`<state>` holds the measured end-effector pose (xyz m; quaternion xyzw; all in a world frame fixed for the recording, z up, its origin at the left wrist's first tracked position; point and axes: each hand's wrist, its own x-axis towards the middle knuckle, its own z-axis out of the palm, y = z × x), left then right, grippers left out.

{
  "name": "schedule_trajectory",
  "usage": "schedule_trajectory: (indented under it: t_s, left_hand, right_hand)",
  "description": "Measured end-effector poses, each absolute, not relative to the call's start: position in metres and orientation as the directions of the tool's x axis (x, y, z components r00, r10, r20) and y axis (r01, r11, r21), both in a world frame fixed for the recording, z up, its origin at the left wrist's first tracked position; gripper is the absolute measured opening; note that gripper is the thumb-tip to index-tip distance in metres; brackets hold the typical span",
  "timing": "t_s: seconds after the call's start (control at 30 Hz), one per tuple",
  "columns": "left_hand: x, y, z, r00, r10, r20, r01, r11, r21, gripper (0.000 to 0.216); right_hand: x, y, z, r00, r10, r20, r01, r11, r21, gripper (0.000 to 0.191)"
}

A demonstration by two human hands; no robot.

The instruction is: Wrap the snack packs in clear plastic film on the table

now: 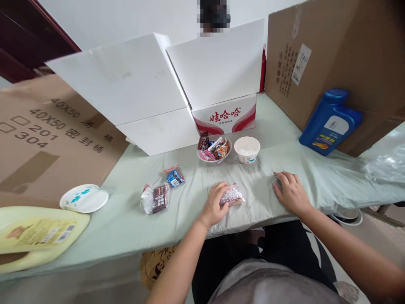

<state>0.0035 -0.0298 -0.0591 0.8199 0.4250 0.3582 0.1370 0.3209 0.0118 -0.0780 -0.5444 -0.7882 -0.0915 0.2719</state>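
Note:
My left hand (217,205) is closed around the left end of a shiny clear-wrapped snack packet (233,195), which lies on the cloth. Further right, my right hand (291,192) rests on the table with its fingers curled together; a small dark edge shows at the fingertips, too little to name. Left of my left hand lie a clear bag with a brown cocoa packet (160,197) and a blue-and-red wrapped packet (175,176). Behind the hands stand a bowl of wrapped snacks (214,150) and a white paper bowl (247,150) with something whitish inside.
White boxes (126,80) and a red-printed carton (225,116) stand at the back. Cardboard boxes flank both sides. A blue bottle (330,122) leans right. A yellow jug (41,236) and a paper bowl on its side (84,198) lie left. The table's front edge is near.

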Motion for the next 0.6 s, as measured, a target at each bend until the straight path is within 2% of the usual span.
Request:
schedule_trajectory:
  t_s: [0.13,0.27,0.37,0.43,0.5,0.6]
  left_hand:
    - [0.004,-0.034,-0.063,0.260,0.775,0.576,0.639,-0.586,0.499,0.069]
    - [0.003,-0.031,-0.061,0.261,0.778,0.571,0.649,-0.580,0.493,0.062]
    - [0.002,-0.030,-0.064,0.261,0.774,0.576,0.638,-0.586,0.499,0.055]
    - [0.001,-0.030,-0.067,0.260,0.776,0.574,0.631,-0.587,0.508,0.051]
    - [0.001,-0.030,-0.067,0.252,0.791,0.557,0.634,-0.570,0.522,0.048]
    - [0.001,-0.031,-0.066,0.231,0.814,0.534,0.639,-0.540,0.548,0.045]
  right_hand:
    - [0.314,0.020,-0.072,-0.278,0.806,0.522,0.865,0.447,-0.230,0.026]
    - [0.263,0.008,-0.047,-0.447,0.690,0.569,0.630,0.694,-0.347,0.032]
    - [0.216,-0.008,-0.030,-0.666,0.530,0.525,0.461,0.845,-0.270,0.034]
    - [0.198,-0.014,-0.027,-0.743,0.471,0.476,0.417,0.882,-0.222,0.032]
    - [0.199,-0.013,-0.031,-0.765,0.468,0.442,0.426,0.883,-0.198,0.031]
    - [0.231,-0.001,-0.045,-0.725,0.540,0.428,0.513,0.837,-0.190,0.036]
